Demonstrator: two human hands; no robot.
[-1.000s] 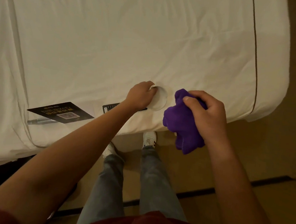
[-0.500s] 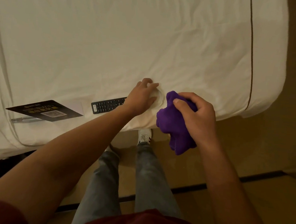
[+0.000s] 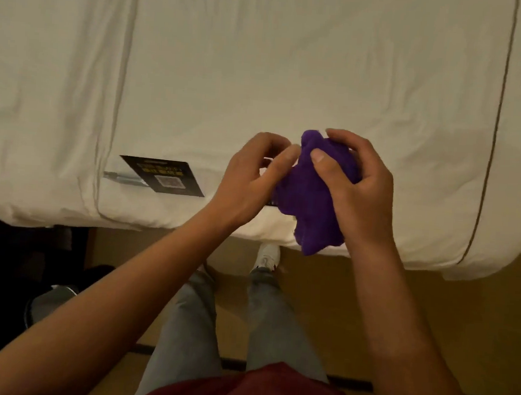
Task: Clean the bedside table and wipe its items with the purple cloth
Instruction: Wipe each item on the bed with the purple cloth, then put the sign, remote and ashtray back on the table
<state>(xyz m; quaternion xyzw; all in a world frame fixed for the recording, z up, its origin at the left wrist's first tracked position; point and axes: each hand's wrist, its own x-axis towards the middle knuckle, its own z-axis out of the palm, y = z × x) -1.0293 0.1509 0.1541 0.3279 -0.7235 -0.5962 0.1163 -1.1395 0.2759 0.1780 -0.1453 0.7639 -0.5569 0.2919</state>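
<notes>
Black card point(image 3: 162, 175) on bed: QR code, txt illegible.

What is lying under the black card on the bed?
A thin, pale pen-like object sticks out from under the left edge of the black card. The white bedsheet lies below both. The rest of the object is covered by the card.

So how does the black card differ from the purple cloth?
The card lies flat on the bed; the cloth is held up, bunched. The card is stiff, straight-edged and printed; the cloth is soft, plain and shapeless. No hand touches the card; the right hand grips the cloth.
</notes>
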